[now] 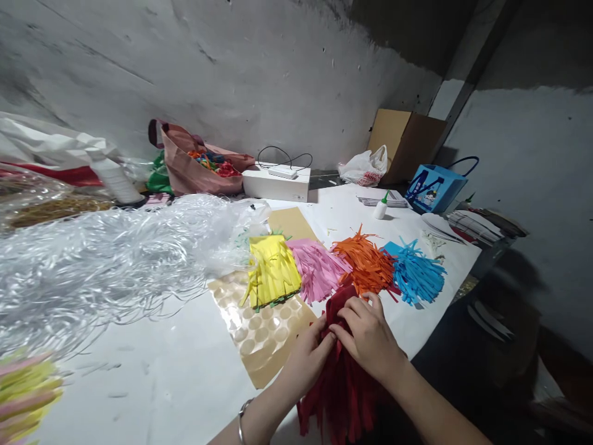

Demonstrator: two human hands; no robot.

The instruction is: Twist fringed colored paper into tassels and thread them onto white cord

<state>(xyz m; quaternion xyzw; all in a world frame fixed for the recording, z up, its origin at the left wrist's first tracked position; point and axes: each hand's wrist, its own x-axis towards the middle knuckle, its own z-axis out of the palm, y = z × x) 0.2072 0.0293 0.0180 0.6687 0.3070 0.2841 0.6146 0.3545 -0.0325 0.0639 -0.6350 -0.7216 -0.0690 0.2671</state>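
Note:
Both my hands are on a dark red fringed paper piece (pixel 340 386) at the near edge of the white table (pixel 152 371). My left hand (pixel 308 358) grips its left side with the fingers curled. My right hand (pixel 368 334) pinches the top of the red paper with closed fingers. Just beyond lie fringed paper bundles in a row: yellow (pixel 273 269), pink (pixel 317 266), orange (pixel 365 262) and blue (pixel 417 275). A tan sheet of round adhesive dots (pixel 259 327) lies to the left of my hands.
A big heap of clear plastic strands (pixel 92 259) fills the left of the table. At the back stand a pink bag (pixel 194 164), a white box (pixel 278 182), a glue bottle (pixel 380 207), a blue gift bag (pixel 435 188) and a cardboard box (pixel 405 145). The table edge drops off on the right.

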